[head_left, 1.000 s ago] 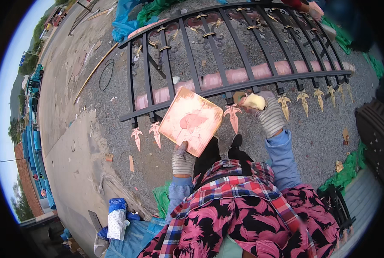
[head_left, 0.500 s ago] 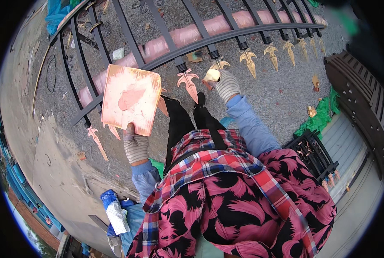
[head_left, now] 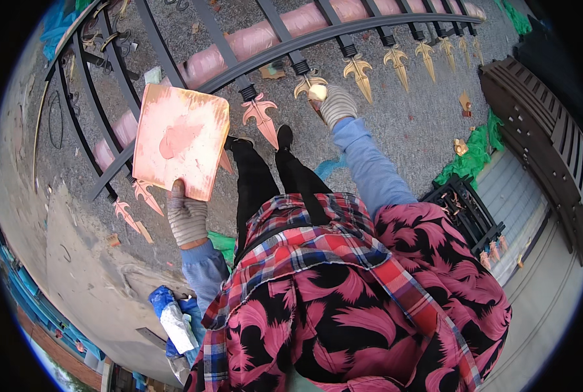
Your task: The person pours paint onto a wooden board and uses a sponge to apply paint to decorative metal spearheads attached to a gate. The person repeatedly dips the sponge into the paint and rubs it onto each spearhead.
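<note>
My left hand (head_left: 188,219), in a striped fingerless glove, grips the lower edge of a square board (head_left: 203,147) with its thumb on top. Pink paint coats the board, with a darker wet patch in the middle. In a matching glove, my right hand (head_left: 337,106) closes round a small tool with a rounded pale-yellow end (head_left: 317,93); its kind cannot be made out. That hand is at a gold spearhead finial (head_left: 308,85) on a dark metal fence panel (head_left: 344,30). Left of it is a pink finial (head_left: 260,119); to the right, several gold ones (head_left: 357,77).
A pink wrapped roll (head_left: 252,39) lies under the fence bars. More pink finials (head_left: 146,196) stick out at the left. On the right are green netting (head_left: 468,157), a small dark panel (head_left: 468,212) and brown slatted metalwork (head_left: 533,130). Blue and white bags (head_left: 174,323) lie at lower left.
The whole view has shifted, so the fence and both hands appear farther up and left. My left hand still holds the board; my right hand stays by the same gold finial.
</note>
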{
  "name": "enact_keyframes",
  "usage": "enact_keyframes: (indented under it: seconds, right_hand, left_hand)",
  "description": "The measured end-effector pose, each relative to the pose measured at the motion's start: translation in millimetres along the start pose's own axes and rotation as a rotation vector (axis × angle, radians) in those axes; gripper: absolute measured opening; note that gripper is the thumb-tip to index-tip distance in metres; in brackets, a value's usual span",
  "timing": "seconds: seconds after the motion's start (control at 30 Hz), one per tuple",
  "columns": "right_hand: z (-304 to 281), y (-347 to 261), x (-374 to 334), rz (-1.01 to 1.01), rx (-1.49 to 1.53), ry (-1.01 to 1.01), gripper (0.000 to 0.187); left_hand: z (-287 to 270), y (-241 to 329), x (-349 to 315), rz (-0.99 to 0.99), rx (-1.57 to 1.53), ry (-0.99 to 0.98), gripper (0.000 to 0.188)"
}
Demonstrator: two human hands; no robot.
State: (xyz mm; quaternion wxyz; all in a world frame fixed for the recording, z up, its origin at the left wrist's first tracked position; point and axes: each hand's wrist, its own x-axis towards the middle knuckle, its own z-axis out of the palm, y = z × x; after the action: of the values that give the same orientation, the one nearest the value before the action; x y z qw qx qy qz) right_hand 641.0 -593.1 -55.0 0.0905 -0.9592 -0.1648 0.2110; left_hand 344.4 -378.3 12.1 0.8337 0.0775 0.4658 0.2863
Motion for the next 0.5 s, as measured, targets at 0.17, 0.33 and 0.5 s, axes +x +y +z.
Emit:
enact_keyframes:
  seconds: [0.17,0.33,0.5]
  right_hand:
    - [9,46,-51,0.173,-0.027,-0.284,0.034]
    - [-4,14,-23,-0.021,0.073,0.130,0.039]
    - [4,-5,7,-0.064,0.051,0.021,0.037]
  left_hand:
    - [-1,-1,2,0.008,0.042,0.011,0.044]
    - [11,-4,2,0.002,0.050,-0.034,0.044]
    - [17,-2,0,-0.019,0.054,-0.015,0.046]
